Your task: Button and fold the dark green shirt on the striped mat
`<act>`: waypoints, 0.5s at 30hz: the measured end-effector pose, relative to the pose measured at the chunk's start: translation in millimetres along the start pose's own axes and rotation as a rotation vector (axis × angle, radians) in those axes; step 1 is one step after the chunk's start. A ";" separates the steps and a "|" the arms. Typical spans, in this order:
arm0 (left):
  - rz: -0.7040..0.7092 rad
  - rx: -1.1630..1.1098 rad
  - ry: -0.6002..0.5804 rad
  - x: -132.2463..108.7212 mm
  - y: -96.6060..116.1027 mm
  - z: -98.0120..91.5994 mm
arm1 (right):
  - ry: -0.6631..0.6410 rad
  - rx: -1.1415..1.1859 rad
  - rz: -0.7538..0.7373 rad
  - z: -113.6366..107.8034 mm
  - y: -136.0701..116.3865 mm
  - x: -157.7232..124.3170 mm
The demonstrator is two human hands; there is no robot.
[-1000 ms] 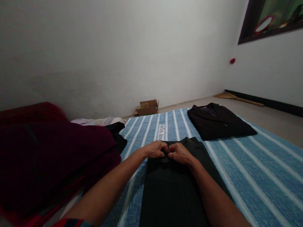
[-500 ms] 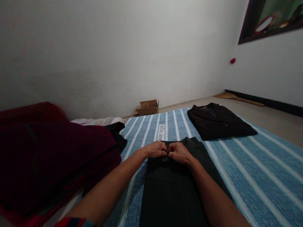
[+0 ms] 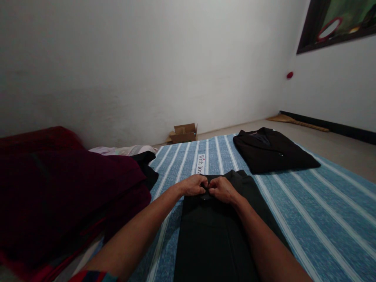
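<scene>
We have a folded dark green garment lying flat on the bed right in front of us, its far end under both our hands. The fingers of our left hand and right hand are bent and closed on its cloth, pinching it near that far edge, the fingertips almost meeting; the exact bit they grip is too small for us to tell.

Just beyond our left hand, printed sideways along a white band of the blue-and-white striped sheet, we read "With lov", with a red dot over the "i"; the rest is covered. Farther off to the right, a folded dark brown V-necked top lies on the same sheet, a shiny spot on its front; any label at its neck is too faint for us to read.

To our left, near our forearm, is a heaped purple cloth, with a black cloth beside it and a red cloth behind. Past the bed, an open cardboard box sits by the wall; we can make out no lettering on it.
</scene>
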State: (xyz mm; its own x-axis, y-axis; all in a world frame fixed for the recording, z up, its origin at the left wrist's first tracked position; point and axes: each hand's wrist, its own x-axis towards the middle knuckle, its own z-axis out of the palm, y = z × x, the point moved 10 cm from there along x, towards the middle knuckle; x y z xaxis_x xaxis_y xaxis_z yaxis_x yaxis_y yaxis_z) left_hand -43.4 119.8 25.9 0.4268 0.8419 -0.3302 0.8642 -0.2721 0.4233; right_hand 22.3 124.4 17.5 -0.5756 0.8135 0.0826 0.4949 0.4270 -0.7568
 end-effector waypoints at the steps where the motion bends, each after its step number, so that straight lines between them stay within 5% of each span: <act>1: -0.002 -0.012 -0.001 0.3 0.2 0.3 | 0.002 0.001 0.004 -0.4 0.8 -0.2; 6: 0.007 -0.103 0.139 -4.3 3.9 -10.3 | 0.016 0.012 0.015 -3.9 3.8 -1.3; 8: -0.025 -0.132 0.315 -16.2 0.9 -22.3 | 0.019 0.022 0.012 -5.3 3.8 -1.3; 11: -0.274 -0.202 0.631 -54.1 -23.0 -32.3 | 0.022 0.041 0.002 -5.8 3.3 -0.5; 13: -0.474 -0.430 0.688 -79.7 -42.2 -14.0 | 0.021 0.059 -0.003 -4.7 3.5 0.2; 15: -0.569 -0.807 0.624 -91.4 -48.1 18.4 | 0.020 0.078 -0.006 -3.2 4.2 0.7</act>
State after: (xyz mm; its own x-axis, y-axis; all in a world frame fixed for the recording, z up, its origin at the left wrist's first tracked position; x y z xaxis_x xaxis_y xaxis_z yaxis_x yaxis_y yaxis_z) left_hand -119.1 47.3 20.3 -0.3668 0.8910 -0.2676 0.3729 0.4043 0.8351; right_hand 26.1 128.1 16.5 -0.5646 0.8193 0.0995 0.4393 0.4004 -0.8042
